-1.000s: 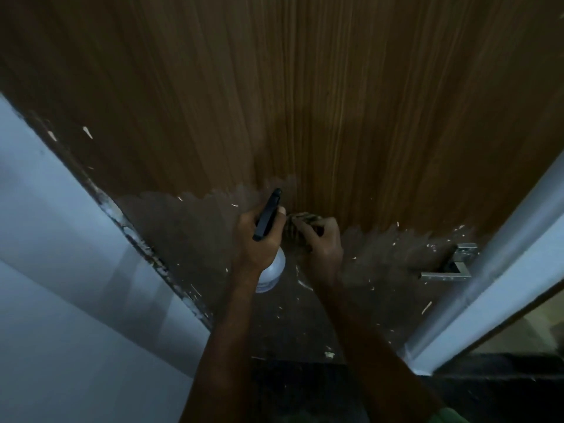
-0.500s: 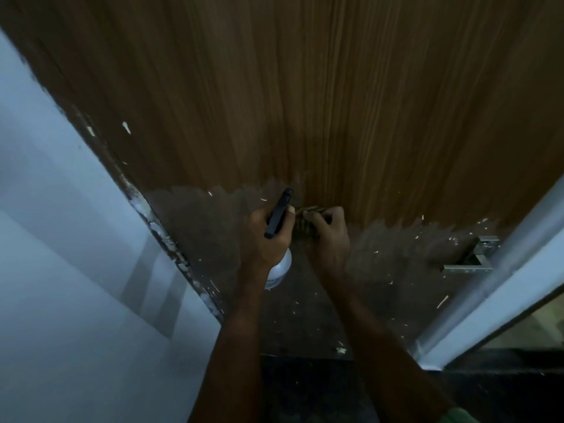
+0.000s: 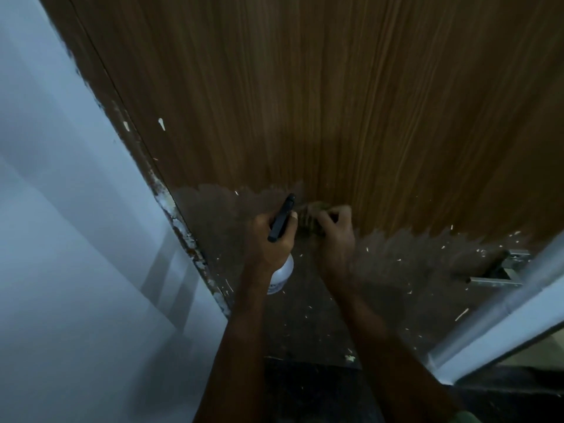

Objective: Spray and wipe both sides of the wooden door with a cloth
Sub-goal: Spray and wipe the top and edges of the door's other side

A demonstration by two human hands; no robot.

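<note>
Wood-grain door [image 3: 335, 102], crumpled cloth [image 3: 311, 219], bottle [image 3: 282, 270]

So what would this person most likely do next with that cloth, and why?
Probably drag the cloth downward over the dull, speckled lower part of the door. The right hand holds it bunched right at the ragged line where clean wood ends, while the left hand grips the spray bottle.

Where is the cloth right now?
In the head view the cloth is bunched in the right hand against the wooden door, just right of the spray bottle held by the left hand.
</note>
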